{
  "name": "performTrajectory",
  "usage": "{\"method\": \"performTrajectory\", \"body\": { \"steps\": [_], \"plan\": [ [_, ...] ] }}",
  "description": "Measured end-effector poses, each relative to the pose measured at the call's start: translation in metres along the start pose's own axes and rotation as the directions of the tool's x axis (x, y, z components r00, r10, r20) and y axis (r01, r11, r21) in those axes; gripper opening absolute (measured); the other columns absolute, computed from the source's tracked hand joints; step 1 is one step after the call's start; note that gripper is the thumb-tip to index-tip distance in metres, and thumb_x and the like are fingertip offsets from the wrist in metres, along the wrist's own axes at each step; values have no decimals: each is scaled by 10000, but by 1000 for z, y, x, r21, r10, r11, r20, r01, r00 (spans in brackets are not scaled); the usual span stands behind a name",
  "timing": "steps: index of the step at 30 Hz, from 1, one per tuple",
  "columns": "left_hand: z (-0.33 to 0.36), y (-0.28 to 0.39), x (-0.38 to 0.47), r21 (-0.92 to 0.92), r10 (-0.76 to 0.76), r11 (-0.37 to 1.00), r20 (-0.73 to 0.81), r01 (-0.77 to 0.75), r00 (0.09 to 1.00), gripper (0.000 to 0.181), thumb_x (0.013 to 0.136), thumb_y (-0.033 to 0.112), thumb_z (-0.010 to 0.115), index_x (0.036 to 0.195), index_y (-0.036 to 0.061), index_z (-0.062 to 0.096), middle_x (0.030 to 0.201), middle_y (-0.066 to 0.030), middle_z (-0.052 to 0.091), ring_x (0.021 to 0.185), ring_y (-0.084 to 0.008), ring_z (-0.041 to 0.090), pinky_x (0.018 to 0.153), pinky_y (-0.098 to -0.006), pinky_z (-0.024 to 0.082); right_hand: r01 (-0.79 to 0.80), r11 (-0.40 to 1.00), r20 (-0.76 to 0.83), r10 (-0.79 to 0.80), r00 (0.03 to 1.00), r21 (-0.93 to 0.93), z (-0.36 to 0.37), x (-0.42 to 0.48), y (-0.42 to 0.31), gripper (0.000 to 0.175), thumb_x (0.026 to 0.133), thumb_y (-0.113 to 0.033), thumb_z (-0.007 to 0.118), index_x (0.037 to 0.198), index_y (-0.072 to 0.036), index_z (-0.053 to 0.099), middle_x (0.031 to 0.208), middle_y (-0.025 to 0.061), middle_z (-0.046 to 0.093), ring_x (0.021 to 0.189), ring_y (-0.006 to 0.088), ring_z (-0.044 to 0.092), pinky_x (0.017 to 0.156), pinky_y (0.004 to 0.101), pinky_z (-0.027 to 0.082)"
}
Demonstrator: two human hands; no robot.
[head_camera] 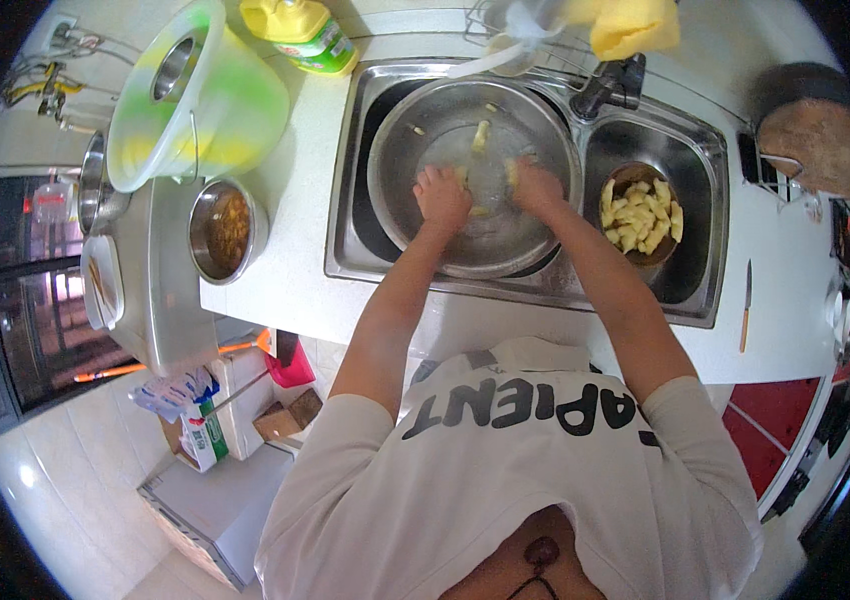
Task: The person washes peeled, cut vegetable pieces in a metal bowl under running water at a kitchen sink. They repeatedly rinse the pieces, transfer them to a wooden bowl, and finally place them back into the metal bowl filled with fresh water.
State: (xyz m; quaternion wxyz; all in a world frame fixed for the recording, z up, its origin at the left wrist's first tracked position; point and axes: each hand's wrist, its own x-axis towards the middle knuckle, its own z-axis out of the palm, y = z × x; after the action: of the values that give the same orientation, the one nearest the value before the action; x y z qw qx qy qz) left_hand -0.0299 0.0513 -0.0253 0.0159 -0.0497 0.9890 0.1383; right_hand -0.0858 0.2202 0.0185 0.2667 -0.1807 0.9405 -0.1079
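Note:
A wide steel basin (402,112) of water rests over the left bowl of the double sink (338,232). My left hand (444,196) is in the basin's left part, beside a pale yellow food piece partly hidden by the fingers. On the basin's right side my right hand (536,186) has its fingers around another pale piece. Between and beyond the hands lies a longer pale piece (480,137), with smaller bits about. In the right sink bowl stands a brown bowl (624,174) heaped with pale yellow peeled pieces (639,214), perhaps ginger or a root.
Behind the sink are a black faucet (609,86), a wire rack and a yellow cloth (635,30). A knife (747,307) lies right of the sink. To the left stand a steel pot (228,231) of brown food, a large plastic tub (245,112) and a yellow jug (305,34).

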Motion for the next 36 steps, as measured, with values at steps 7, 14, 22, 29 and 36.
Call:
{"method": "performTrajectory", "body": {
  "steps": [7,14,22,29,36],
  "plan": [
    [-16,0,0,94,5,995,86,-13,996,564,637,264,687,1137,132,462,1150,-134,459,1056,-300,453,803,-478,368,-13,990,-62,22,998,138,-2,-14,-3,365,713,-229,602,1042,-96,516,989,134,610,926,346,581,782,451,454],
    [-9,2,-4,109,8,994,74,-16,997,501,691,251,619,1146,138,441,1129,-95,487,1069,-296,454,855,-480,315,40,995,-83,-32,996,90,25,0,10,385,697,-204,627,1050,-101,514,967,165,608,906,352,588,782,453,457],
    [-16,3,-4,133,-27,991,68,18,997,642,663,240,654,1234,126,384,1202,-112,451,1099,-310,435,898,-517,274,-18,999,-91,22,996,46,19,-5,8,421,736,-192,593,1123,-88,464,942,194,610,901,356,593,764,454,464],
    [-56,15,-9,-132,-94,988,-112,79,989,633,690,189,656,1244,87,365,1185,-130,452,1068,-321,448,882,-497,330,35,987,-307,-84,948,-160,-8,-25,0,513,710,-189,609,1197,-127,457,903,151,622,840,295,609,821,505,377],
    [-66,-5,0,-923,51,-321,207,212,977,417,819,27,512,1216,23,385,1166,-123,478,1010,-256,528,853,-364,461,147,345,-204,136,970,927,-24,-26,9,447,722,-167,662,1128,-69,501,890,72,605,813,182,576,711,323,443]
  ]
}}
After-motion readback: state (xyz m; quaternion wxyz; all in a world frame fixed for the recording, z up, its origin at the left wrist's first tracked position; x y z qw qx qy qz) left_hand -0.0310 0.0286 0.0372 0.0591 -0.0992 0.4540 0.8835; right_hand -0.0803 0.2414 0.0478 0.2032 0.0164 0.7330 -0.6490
